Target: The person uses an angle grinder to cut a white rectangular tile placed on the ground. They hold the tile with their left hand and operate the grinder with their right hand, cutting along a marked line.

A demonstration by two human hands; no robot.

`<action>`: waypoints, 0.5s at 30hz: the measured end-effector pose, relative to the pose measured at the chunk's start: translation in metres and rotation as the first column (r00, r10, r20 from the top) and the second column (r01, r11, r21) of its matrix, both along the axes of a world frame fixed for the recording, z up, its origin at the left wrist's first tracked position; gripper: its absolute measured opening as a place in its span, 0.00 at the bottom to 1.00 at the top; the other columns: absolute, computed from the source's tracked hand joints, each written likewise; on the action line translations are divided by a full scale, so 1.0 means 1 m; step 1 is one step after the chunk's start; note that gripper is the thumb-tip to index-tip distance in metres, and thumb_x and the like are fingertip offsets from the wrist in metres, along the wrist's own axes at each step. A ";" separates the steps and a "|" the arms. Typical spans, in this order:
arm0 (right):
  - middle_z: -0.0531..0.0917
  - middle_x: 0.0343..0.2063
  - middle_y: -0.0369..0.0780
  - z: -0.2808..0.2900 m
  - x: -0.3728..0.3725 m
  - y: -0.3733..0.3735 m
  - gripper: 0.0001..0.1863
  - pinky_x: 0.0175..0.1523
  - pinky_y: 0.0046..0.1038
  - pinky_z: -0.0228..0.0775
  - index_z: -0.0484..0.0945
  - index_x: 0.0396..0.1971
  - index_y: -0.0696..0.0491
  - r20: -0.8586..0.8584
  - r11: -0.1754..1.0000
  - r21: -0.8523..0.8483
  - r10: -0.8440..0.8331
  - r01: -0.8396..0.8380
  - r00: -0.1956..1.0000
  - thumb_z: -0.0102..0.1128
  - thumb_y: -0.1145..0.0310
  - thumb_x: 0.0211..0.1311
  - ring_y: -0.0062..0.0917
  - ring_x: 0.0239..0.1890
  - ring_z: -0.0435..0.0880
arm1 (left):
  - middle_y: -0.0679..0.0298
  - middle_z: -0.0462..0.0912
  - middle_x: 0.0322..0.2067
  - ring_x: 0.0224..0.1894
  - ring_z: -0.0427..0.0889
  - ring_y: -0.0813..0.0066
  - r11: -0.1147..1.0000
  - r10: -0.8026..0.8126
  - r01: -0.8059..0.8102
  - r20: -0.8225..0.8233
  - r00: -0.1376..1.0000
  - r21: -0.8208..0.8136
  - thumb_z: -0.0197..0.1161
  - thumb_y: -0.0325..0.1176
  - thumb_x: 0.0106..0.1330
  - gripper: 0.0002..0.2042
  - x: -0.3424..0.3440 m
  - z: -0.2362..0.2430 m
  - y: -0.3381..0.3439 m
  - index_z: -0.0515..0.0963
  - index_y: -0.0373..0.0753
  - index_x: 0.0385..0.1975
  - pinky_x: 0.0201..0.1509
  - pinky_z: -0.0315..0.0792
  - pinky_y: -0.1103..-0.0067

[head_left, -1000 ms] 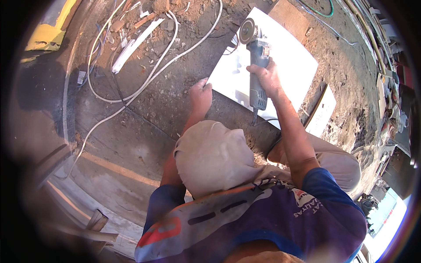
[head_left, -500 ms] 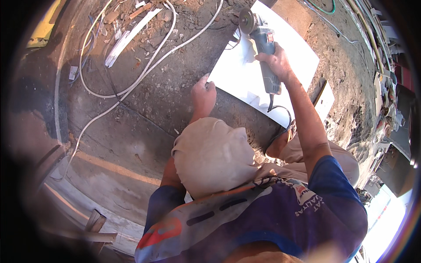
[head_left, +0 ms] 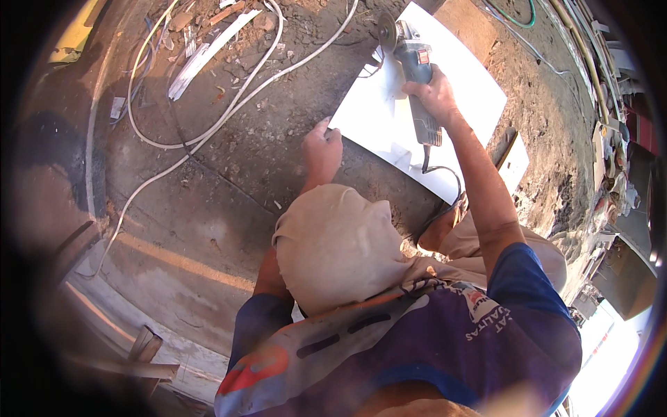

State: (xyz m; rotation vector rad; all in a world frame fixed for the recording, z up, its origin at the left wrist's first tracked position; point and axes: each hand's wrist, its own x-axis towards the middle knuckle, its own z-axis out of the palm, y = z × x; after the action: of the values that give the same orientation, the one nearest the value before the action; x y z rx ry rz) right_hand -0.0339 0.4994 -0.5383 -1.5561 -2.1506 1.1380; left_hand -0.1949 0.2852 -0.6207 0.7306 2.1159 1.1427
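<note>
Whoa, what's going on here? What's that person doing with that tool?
The person's right hand is holding an angle grinder over a white sheet on the ground. The left hand is at the sheet's near left corner. The grinder's disc is near the far left edge, but I can't tell if it's spinning.

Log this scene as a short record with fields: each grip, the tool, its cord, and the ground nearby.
Right grip: around the body of an angle grinder
Left grip: at the left corner of a white sheet
Disc: by the sheet's far-left edge; contact unclear
Cord: black power cord from the grinder's rear
Ground at left: looped white cable, white strip
</note>
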 end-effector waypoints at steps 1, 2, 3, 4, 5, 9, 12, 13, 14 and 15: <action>0.82 0.37 0.51 -0.005 0.004 -0.001 0.36 0.42 0.35 0.78 0.71 0.50 0.68 -0.015 0.999 -0.011 -0.030 0.030 0.999 0.71 0.60 0.43 0.35 0.36 0.84 | 0.45 0.85 0.43 0.48 0.85 0.56 0.998 0.056 -0.056 0.033 0.998 -0.002 0.63 0.33 0.62 0.19 0.003 0.003 -0.002 0.80 0.29 0.51 0.53 0.76 0.68; 0.82 0.37 0.51 -0.003 0.003 -0.008 0.36 0.42 0.35 0.78 0.70 0.50 0.68 -0.032 0.998 -0.024 -0.062 0.061 0.998 0.71 0.61 0.43 0.34 0.36 0.84 | 0.46 0.85 0.44 0.49 0.85 0.58 0.994 0.110 -0.110 0.063 0.992 -0.007 0.63 0.33 0.62 0.19 0.005 0.017 -0.004 0.80 0.28 0.50 0.53 0.76 0.69; 0.82 0.37 0.51 0.002 -0.001 -0.012 0.36 0.42 0.35 0.79 0.70 0.50 0.68 -0.054 0.996 -0.028 -0.090 0.089 0.994 0.71 0.61 0.44 0.34 0.36 0.84 | 0.46 0.85 0.45 0.49 0.85 0.60 0.986 0.166 -0.166 0.089 0.982 -0.004 0.63 0.34 0.62 0.19 0.005 0.032 -0.003 0.80 0.28 0.50 0.52 0.76 0.70; 0.81 0.35 0.49 0.009 -0.004 -0.019 0.34 0.42 0.34 0.79 0.69 0.50 0.67 -0.165 0.982 -0.132 -0.159 0.138 0.973 0.70 0.62 0.45 0.33 0.36 0.84 | 0.47 0.85 0.46 0.49 0.85 0.60 0.995 0.097 -0.100 0.109 0.989 0.025 0.64 0.36 0.64 0.20 0.002 0.045 -0.008 0.79 0.28 0.51 0.52 0.76 0.70; 0.80 0.34 0.48 0.022 -0.009 -0.026 0.32 0.42 0.33 0.80 0.69 0.49 0.67 -0.267 0.957 -0.233 -0.233 0.172 0.935 0.69 0.63 0.47 0.32 0.35 0.84 | 0.48 0.84 0.47 0.49 0.85 0.60 0.997 0.025 -0.033 0.128 0.992 0.062 0.64 0.38 0.65 0.21 -0.002 0.058 -0.016 0.78 0.28 0.52 0.52 0.77 0.70; 0.79 0.31 0.44 0.020 -0.037 -0.042 0.24 0.37 0.30 0.80 0.73 0.43 0.63 -0.553 0.622 -0.777 -0.602 -0.097 0.576 0.66 0.62 0.52 0.30 0.30 0.81 | 0.48 0.81 0.50 0.46 0.85 0.58 0.939 -0.342 0.126 0.898 0.279 0.319 0.63 0.49 0.68 0.28 -0.012 0.076 -0.003 0.72 0.29 0.56 0.50 0.78 0.68; 0.81 0.30 0.43 0.022 -0.075 -0.070 0.22 0.39 0.32 0.79 0.76 0.41 0.60 -0.569 0.541 -0.814 -0.669 -0.211 0.478 0.64 0.59 0.52 0.30 0.30 0.82 | 0.46 0.80 0.46 0.43 0.86 0.57 0.918 -0.369 0.160 0.929 0.005 0.364 0.61 0.57 0.66 0.33 -0.024 0.110 0.011 0.70 0.30 0.56 0.46 0.80 0.66; 0.81 0.29 0.42 0.028 -0.083 -0.082 0.22 0.37 0.33 0.78 0.77 0.40 0.57 -0.541 0.508 -0.837 -0.711 -0.203 0.449 0.64 0.56 0.51 0.30 0.28 0.82 | 0.46 0.81 0.44 0.43 0.86 0.57 0.919 -0.346 0.199 0.938 -0.003 0.339 0.62 0.57 0.66 0.33 -0.029 0.114 0.010 0.70 0.30 0.56 0.45 0.80 0.66; 0.82 0.31 0.43 0.033 -0.089 -0.084 0.22 0.38 0.32 0.78 0.77 0.41 0.58 -0.507 0.445 -0.862 -0.760 -0.243 0.407 0.65 0.57 0.51 0.31 0.29 0.82 | 0.47 0.82 0.42 0.41 0.85 0.56 0.915 -0.335 0.270 0.937 0.098 0.299 0.59 0.60 0.66 0.36 -0.034 0.117 0.012 0.69 0.30 0.58 0.46 0.79 0.67; 0.82 0.33 0.44 0.032 -0.088 -0.086 0.23 0.40 0.33 0.79 0.76 0.43 0.60 -0.550 0.465 -0.835 -0.733 -0.294 0.401 0.65 0.58 0.52 0.31 0.31 0.83 | 0.48 0.82 0.40 0.39 0.85 0.58 0.905 -0.353 0.320 0.915 0.194 0.282 0.60 0.59 0.66 0.35 -0.036 0.122 0.010 0.69 0.30 0.57 0.45 0.79 0.69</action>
State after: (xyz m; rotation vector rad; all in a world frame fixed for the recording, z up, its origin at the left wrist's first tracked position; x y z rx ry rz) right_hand -0.1224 0.4137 -0.5068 -0.9135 -0.4203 2.3861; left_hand -0.2309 0.2953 -0.4987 0.2875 0.7872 0.9477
